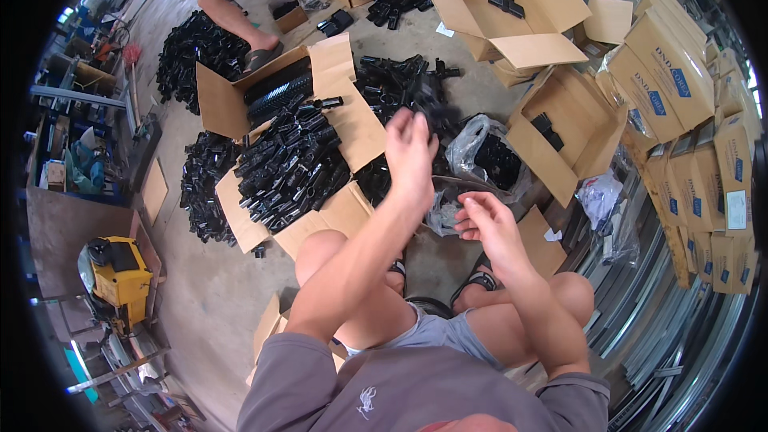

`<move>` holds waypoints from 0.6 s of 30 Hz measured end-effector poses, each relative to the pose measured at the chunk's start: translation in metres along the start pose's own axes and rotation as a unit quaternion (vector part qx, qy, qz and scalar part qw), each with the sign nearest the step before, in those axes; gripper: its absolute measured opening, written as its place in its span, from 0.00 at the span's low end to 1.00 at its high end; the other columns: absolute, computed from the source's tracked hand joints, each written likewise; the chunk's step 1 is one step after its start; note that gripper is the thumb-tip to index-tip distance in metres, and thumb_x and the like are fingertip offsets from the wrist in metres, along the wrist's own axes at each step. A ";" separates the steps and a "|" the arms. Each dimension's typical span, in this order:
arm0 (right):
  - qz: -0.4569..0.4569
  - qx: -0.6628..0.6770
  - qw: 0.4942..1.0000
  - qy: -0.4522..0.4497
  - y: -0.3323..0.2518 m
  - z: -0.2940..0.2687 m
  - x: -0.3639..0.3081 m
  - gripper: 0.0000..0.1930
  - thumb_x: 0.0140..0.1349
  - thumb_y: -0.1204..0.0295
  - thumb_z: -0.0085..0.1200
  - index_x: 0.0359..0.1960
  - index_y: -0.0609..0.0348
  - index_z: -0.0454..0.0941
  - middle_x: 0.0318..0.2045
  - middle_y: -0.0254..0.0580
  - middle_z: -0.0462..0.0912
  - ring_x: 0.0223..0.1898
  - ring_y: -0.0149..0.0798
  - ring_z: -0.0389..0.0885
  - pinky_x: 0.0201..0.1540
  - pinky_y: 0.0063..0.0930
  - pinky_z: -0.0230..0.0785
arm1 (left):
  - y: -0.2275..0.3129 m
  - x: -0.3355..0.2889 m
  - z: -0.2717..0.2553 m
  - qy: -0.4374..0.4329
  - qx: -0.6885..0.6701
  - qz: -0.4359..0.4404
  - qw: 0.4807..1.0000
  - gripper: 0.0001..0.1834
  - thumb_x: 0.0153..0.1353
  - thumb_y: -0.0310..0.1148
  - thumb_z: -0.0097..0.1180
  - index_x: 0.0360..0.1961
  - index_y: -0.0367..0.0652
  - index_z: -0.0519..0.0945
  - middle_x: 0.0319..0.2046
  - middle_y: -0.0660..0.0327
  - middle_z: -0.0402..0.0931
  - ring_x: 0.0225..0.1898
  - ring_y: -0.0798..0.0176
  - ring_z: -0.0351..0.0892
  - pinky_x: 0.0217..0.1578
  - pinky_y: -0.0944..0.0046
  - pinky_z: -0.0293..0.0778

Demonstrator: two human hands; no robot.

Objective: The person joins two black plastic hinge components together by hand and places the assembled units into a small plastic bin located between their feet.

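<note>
My left hand [412, 152] reaches forward over the black parts, with loosely bent fingers and nothing plainly inside them. Just beyond its fingertips, a motion-blurred black part [433, 104] shows against a heap of black plastic parts [392, 72]. Nearer to me on the right, my right hand [486, 222] is raised with thumb and fingers apart, holding nothing visible. Clear plastic bags [468, 142] lie behind it, one around more black pieces [498, 164]. To the left of my left hand, an open carton [220, 104] is full of black parts [296, 164] spilling over its flaps.
Another person's bare leg and sandal [262, 56] are beside a black heap [188, 48] at the far left. Open cartons [548, 4] stand far right, with stacked closed boxes [660, 72] beyond. Long metal profiles [648, 352] lie at right; a yellow machine [120, 280] stands left.
</note>
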State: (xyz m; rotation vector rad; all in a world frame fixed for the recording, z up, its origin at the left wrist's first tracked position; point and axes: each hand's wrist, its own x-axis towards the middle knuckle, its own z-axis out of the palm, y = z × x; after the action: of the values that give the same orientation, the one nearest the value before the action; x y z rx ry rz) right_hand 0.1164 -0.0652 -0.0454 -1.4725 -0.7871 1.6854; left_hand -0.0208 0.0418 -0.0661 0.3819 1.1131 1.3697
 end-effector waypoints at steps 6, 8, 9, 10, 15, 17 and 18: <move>-0.034 0.005 0.999 0.020 0.006 0.005 -0.005 0.17 0.75 0.58 0.47 0.53 0.58 0.75 0.44 0.37 0.82 0.43 0.30 0.81 0.43 0.24 0.72 | 0.005 -0.014 0.006 -0.088 0.200 -0.090 0.972 0.44 0.67 0.48 0.60 0.74 0.41 0.51 0.67 0.48 0.61 0.68 0.53 0.61 0.65 0.43 0.61; -0.074 0.049 0.995 0.053 0.007 0.004 -0.003 0.21 0.76 0.53 0.43 0.56 0.58 0.74 0.50 0.39 0.80 0.50 0.32 0.79 0.48 0.27 0.72 | -0.010 -0.032 0.006 -0.166 0.238 -0.121 0.949 0.36 0.71 0.48 0.54 0.71 0.39 0.59 0.58 0.51 0.71 0.57 0.58 0.72 0.54 0.52 0.73; -0.096 0.087 0.989 0.071 0.007 0.002 -0.002 0.25 0.76 0.50 0.41 0.59 0.57 0.73 0.54 0.39 0.78 0.54 0.33 0.78 0.52 0.29 0.71 | -0.013 -0.051 0.013 -0.205 0.237 -0.137 0.940 0.32 0.73 0.47 0.51 0.69 0.39 0.63 0.53 0.53 0.75 0.50 0.62 0.78 0.47 0.58 0.78; -0.067 0.143 0.984 0.076 0.008 0.002 0.000 0.30 0.76 0.45 0.35 0.63 0.58 0.69 0.58 0.40 0.76 0.59 0.34 0.75 0.56 0.30 0.68 | -0.028 -0.062 0.010 -0.236 0.254 -0.092 0.934 0.30 0.75 0.45 0.47 0.70 0.38 0.62 0.43 0.58 0.77 0.38 0.68 0.79 0.35 0.67 0.78; -0.154 0.151 0.976 0.014 -0.001 0.007 -0.015 0.34 0.77 0.46 0.34 0.71 0.63 0.61 0.65 0.46 0.70 0.66 0.39 0.69 0.65 0.31 0.61 | -0.049 -0.055 0.011 -0.169 0.297 -0.041 0.939 0.34 0.75 0.56 0.37 0.71 0.42 0.60 0.53 0.52 0.69 0.51 0.59 0.69 0.50 0.61 0.67; -0.337 -0.045 0.941 0.008 -0.006 0.014 -0.021 0.35 0.77 0.49 0.34 0.72 0.68 0.57 0.70 0.53 0.65 0.71 0.45 0.63 0.70 0.37 0.55 | -0.045 -0.038 0.013 -0.137 0.203 -0.140 0.959 0.40 0.74 0.61 0.33 0.73 0.39 0.56 0.69 0.47 0.62 0.70 0.50 0.61 0.70 0.56 0.54; -0.390 -0.112 0.913 0.046 -0.015 0.015 -0.027 0.33 0.76 0.53 0.39 0.70 0.72 0.59 0.71 0.61 0.61 0.73 0.54 0.58 0.72 0.44 0.51 | -0.042 -0.039 0.016 -0.125 0.200 -0.163 0.958 0.41 0.73 0.63 0.34 0.72 0.40 0.58 0.68 0.49 0.64 0.68 0.52 0.64 0.67 0.56 0.58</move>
State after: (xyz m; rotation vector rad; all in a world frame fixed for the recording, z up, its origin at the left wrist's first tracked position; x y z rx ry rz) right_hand 0.1054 -0.0797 -0.0162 -1.1318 -1.3297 0.9325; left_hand 0.0231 0.0028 -0.0755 0.6152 1.1778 0.7793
